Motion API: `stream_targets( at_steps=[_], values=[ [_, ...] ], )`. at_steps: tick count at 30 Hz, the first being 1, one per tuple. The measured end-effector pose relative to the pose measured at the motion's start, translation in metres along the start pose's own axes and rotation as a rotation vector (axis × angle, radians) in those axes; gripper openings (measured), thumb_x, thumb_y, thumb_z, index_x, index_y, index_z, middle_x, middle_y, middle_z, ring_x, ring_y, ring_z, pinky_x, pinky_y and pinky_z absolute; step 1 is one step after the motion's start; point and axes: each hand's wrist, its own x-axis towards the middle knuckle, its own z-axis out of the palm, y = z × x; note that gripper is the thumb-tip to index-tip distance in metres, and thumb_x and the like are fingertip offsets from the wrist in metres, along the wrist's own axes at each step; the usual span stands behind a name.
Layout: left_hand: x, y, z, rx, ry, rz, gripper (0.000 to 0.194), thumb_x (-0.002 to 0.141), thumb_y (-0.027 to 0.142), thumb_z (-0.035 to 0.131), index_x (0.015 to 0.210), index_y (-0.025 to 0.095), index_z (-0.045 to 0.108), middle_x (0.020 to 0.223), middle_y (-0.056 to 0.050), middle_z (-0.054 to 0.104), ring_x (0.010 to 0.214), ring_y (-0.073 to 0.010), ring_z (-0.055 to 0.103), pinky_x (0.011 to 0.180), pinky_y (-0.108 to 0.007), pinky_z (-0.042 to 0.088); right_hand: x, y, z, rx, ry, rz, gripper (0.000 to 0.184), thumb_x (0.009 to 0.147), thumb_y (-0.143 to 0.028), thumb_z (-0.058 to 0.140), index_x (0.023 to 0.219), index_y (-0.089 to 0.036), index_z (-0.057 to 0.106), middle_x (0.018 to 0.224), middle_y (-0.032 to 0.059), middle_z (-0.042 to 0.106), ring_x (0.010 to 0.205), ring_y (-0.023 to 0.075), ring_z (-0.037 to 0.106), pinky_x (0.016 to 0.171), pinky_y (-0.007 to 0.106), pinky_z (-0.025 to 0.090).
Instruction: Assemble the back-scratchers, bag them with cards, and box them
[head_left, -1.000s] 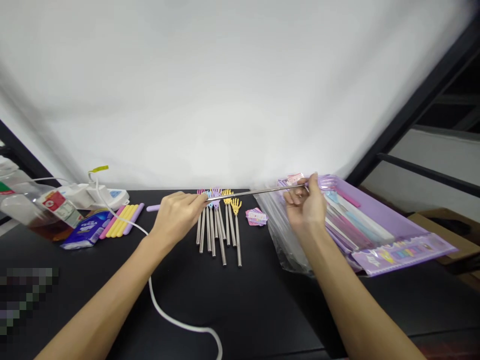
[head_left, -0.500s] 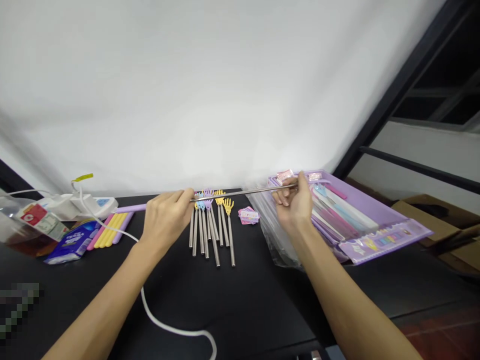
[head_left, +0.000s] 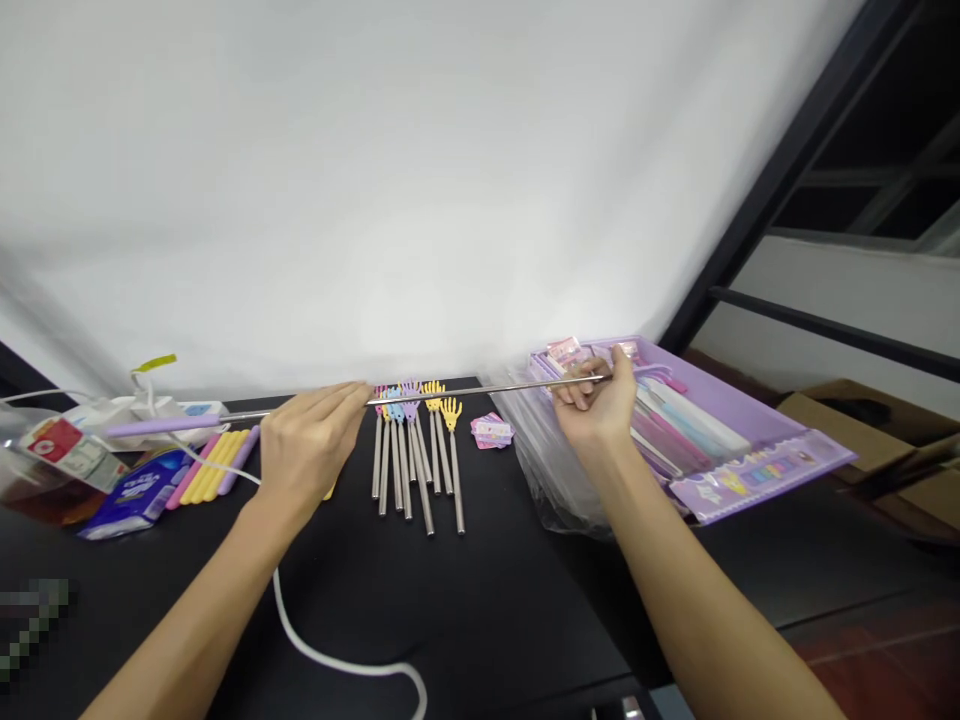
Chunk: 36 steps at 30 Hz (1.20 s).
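A telescopic back scratcher [head_left: 465, 392] with a purple grip stretches almost level across the view. My left hand [head_left: 307, 435] is closed around its metal rod, and the purple grip sticks out to the left of that hand. Close to the scratcher's purple head end, my right hand [head_left: 598, 408] pinches the rod above the lilac tray. Below the rod, several back scratchers with coloured claw heads [head_left: 412, 403] lie side by side, their steel rods toward me. Beside them sits a small stack of printed cards [head_left: 493, 431].
At right, a lilac tray [head_left: 720, 385] holds packaged items, with clear plastic bags [head_left: 547, 480] beside it. Pink, yellow and purple tubes [head_left: 212, 468], a blue packet [head_left: 139, 492], a power strip and a drink container stand at left. A white cable [head_left: 322, 655] crosses the black table.
The purple grip has moved left, and metal rod now shows between it and my left hand. The scratcher looks longer. My hands are slightly farther apart.
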Motion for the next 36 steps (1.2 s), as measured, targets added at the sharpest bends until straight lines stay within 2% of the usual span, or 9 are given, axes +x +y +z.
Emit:
stream_targets(
  at_steps=[6,9,12,15,17,20,25,32,36],
  values=[
    [0.014,0.036,0.009,-0.045,-0.111,0.025,0.021,0.097,0.014,0.057,0.112,0.011,0.072,0.094,-0.007,0.08,0.076,-0.0211,0.075,0.067,-0.032,0.052,-0.044,0.052,0.018,-0.211,-0.326,0.136,0.048,0.087,-0.057,0.062,0.059,-0.019,0.054,0.04,-0.005,0.046,0.032,0.0053,0.032,0.036,0.02,0.025],
    [0.01,0.038,0.009,-0.069,-0.222,0.048,0.022,0.101,0.022,0.054,0.111,0.014,0.072,0.088,-0.005,0.079,0.067,-0.019,0.072,0.06,-0.03,0.047,-0.055,0.062,0.025,-0.319,-0.451,0.255,0.043,0.082,-0.057,0.065,0.068,-0.018,0.06,0.042,-0.005,0.048,0.033,0.0058,0.034,0.035,0.02,0.021],
    [-0.001,0.019,0.005,-0.055,-0.316,0.006,0.025,0.1,0.033,0.056,0.112,0.018,0.072,0.084,-0.003,0.079,0.065,-0.0192,0.072,0.056,-0.029,0.041,-0.042,0.042,0.023,-0.212,-0.216,0.171,0.034,0.08,-0.043,0.073,0.067,-0.019,0.054,0.044,-0.0097,0.041,0.034,0.0029,0.029,0.035,0.018,0.019],
    [-0.011,-0.007,-0.001,-0.008,-0.345,-0.032,0.03,0.099,0.042,0.057,0.109,0.019,0.073,0.076,-0.002,0.077,0.057,-0.0192,0.069,0.05,-0.03,0.033,-0.016,0.011,0.013,-0.114,0.073,-0.025,0.035,0.091,-0.035,0.062,0.064,-0.02,0.047,0.039,-0.0118,0.033,0.032,0.0028,0.022,0.035,0.017,0.022],
    [-0.012,-0.015,-0.002,-0.018,-0.342,0.009,0.03,0.1,0.041,0.054,0.099,0.018,0.074,0.072,-0.001,0.075,0.055,-0.0178,0.067,0.05,-0.029,0.032,-0.005,0.003,0.006,-0.126,0.107,-0.106,0.036,0.094,-0.036,0.06,0.065,-0.02,0.047,0.038,-0.012,0.032,0.032,0.003,0.023,0.036,0.017,0.025],
    [-0.003,-0.003,0.001,-0.03,-0.307,0.075,0.029,0.102,0.037,0.052,0.096,0.017,0.073,0.064,0.001,0.069,0.052,-0.0154,0.062,0.052,-0.029,0.033,-0.012,0.019,0.006,-0.183,0.05,-0.113,0.039,0.091,-0.044,0.066,0.065,-0.02,0.047,0.038,-0.012,0.033,0.032,0.0035,0.025,0.036,0.017,0.023],
    [0.01,0.028,0.006,-0.022,-0.266,0.086,0.031,0.102,0.036,0.052,0.088,0.018,0.072,0.058,0.002,0.064,0.048,-0.0145,0.057,0.052,-0.03,0.03,-0.046,0.056,0.023,-0.272,-0.303,0.135,0.041,0.084,-0.053,0.071,0.069,-0.017,0.059,0.042,-0.007,0.045,0.033,0.0041,0.033,0.036,0.018,0.023],
    [-0.003,-0.009,-0.005,-0.014,-0.335,-0.048,0.029,0.102,0.04,0.052,0.105,0.021,0.073,0.073,-0.001,0.073,0.059,-0.0163,0.065,0.054,-0.028,0.035,-0.014,0.006,0.013,-0.082,-0.02,-0.044,0.04,0.096,-0.044,0.059,0.066,-0.019,0.052,0.039,-0.0101,0.037,0.032,0.0033,0.025,0.037,0.018,0.026],
    [0.009,0.012,-0.002,-0.075,-0.328,-0.058,0.033,0.103,0.042,0.047,0.108,0.022,0.073,0.069,-0.002,0.071,0.056,-0.0153,0.061,0.054,-0.028,0.035,-0.03,0.024,0.018,-0.137,-0.088,0.03,0.041,0.091,-0.049,0.065,0.067,-0.02,0.051,0.04,-0.0103,0.038,0.033,0.0034,0.028,0.037,0.018,0.025]
  ],
)
